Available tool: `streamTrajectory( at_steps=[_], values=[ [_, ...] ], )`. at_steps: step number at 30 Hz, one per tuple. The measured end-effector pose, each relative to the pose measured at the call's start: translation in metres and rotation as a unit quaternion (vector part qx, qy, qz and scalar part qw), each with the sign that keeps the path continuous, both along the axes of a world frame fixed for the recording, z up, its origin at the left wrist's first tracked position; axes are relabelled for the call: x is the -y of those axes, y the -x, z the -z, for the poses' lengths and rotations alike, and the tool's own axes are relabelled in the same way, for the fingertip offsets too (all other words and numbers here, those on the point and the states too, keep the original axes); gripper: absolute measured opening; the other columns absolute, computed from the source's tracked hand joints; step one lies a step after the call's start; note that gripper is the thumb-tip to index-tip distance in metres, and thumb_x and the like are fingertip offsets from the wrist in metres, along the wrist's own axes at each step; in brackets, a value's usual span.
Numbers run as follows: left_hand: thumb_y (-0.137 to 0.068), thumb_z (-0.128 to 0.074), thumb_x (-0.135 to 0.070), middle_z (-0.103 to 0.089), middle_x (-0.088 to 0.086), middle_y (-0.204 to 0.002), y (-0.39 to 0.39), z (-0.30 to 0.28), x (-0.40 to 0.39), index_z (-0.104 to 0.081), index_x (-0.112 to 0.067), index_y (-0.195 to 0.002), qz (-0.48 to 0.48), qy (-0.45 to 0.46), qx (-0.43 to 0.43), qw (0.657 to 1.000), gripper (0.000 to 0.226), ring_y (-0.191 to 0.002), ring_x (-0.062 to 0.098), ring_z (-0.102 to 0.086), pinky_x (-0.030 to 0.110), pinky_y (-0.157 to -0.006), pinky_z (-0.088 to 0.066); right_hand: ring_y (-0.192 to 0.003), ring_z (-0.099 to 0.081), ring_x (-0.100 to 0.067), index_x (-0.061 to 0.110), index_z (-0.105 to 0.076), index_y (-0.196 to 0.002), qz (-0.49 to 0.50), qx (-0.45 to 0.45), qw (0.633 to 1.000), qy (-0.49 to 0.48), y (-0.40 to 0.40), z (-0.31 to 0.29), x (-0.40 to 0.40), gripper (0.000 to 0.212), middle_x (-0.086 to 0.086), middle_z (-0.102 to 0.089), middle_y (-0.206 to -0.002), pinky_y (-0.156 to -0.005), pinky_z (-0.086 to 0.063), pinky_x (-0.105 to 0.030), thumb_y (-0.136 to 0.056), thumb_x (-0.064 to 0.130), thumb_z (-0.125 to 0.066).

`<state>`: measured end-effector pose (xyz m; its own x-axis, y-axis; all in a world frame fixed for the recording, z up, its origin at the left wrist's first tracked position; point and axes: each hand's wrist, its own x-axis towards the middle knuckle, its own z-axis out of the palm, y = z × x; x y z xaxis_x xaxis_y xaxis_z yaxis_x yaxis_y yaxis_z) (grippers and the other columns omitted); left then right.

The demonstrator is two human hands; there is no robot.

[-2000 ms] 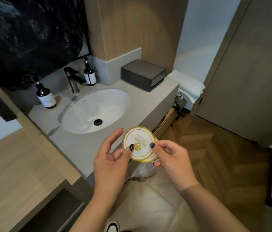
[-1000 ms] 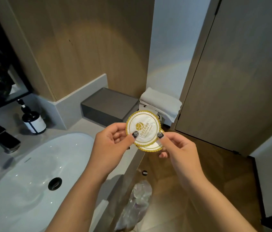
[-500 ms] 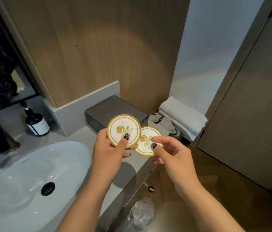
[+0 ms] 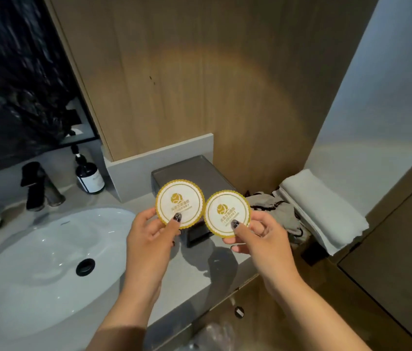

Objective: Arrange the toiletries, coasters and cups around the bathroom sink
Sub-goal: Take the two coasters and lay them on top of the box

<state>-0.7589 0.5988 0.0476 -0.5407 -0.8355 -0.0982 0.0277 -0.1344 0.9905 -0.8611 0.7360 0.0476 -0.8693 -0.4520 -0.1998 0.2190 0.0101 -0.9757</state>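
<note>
Two coasters were held mid-frame above the counter (image 4: 199,264), none laid down yet: left coaster (image 4: 180,203) pinched by the left hand (image 4: 149,239), right coaster (image 4: 227,213) by the right hand (image 4: 263,239). No cups showed. Bottle (image 4: 90,177) stood upper left beside the sink (image 4: 35,269).

Coasters' (image 4: 180,201) gold print illegible.

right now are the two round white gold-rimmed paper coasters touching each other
Cannot tell. In the head view the left hand's coaster and the right hand's coaster meet edge to edge at; no clear gap or contact shows.
</note>
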Motion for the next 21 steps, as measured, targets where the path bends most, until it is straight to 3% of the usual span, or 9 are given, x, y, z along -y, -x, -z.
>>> streamTrajectory(
  at_steps=[5,7,10,16,21],
  values=[
    [-0.089,-0.063,-0.007,-0.071,-0.003,-0.076,0.006,0.008,0.032,-0.061,-0.018,-0.098,-0.019,-0.005,0.002,1.0,0.014,-0.06,0.002,-0.058,0.019,-0.059,-0.046,-0.07,-0.074,-0.022,0.006,-0.057,-0.101,-0.021,0.056,0.998,-0.003,0.023,0.016,0.044,0.01,-0.014,-0.074,-0.087,-0.056,-0.057,-0.023,-0.094,0.0,-0.053],
    [-0.09,-0.063,-0.007,-0.066,-0.002,-0.067,0.011,0.011,0.048,-0.062,-0.013,-0.096,-0.031,-0.016,-0.006,0.999,0.008,-0.058,0.007,-0.053,0.016,-0.053,-0.044,-0.075,-0.074,-0.026,0.005,-0.058,-0.097,-0.031,0.086,0.996,0.009,0.032,0.022,0.063,0.017,-0.018,-0.072,-0.092,-0.058,-0.058,-0.025,-0.095,-0.003,-0.043],
    [-0.09,-0.062,-0.007,-0.064,-0.001,-0.066,0.019,0.015,0.071,-0.062,-0.007,-0.102,-0.046,-0.031,-0.013,0.998,0.011,-0.058,0.007,-0.052,0.018,-0.058,-0.045,-0.077,-0.074,-0.027,0.006,-0.061,-0.091,-0.051,0.118,0.992,0.01,0.045,0.029,0.09,0.026,-0.015,-0.071,-0.089,-0.065,-0.058,-0.028,-0.096,-0.003,-0.037],
    [-0.09,-0.064,-0.008,-0.064,-0.002,-0.067,0.028,0.018,0.101,-0.06,-0.003,-0.108,-0.081,-0.038,-0.025,0.996,0.02,-0.054,0.003,-0.055,0.022,-0.061,-0.043,-0.061,-0.063,-0.02,0.002,-0.058,-0.073,-0.044,0.1,0.993,-0.046,0.08,0.05,0.141,0.023,-0.015,-0.061,-0.068,-0.056,-0.056,-0.02,-0.093,-0.003,-0.047],
    [-0.09,-0.064,-0.01,-0.064,-0.001,-0.067,0.029,0.025,0.113,-0.062,-0.007,-0.097,-0.126,-0.052,-0.016,0.991,0.008,-0.057,0.007,-0.055,0.025,-0.064,-0.043,-0.059,-0.068,-0.018,-0.005,-0.061,-0.085,-0.071,0.081,0.992,-0.066,0.113,0.071,0.181,0.008,-0.02,-0.067,-0.073,-0.054,-0.057,-0.02,-0.091,-0.004,-0.055]
  ],
)
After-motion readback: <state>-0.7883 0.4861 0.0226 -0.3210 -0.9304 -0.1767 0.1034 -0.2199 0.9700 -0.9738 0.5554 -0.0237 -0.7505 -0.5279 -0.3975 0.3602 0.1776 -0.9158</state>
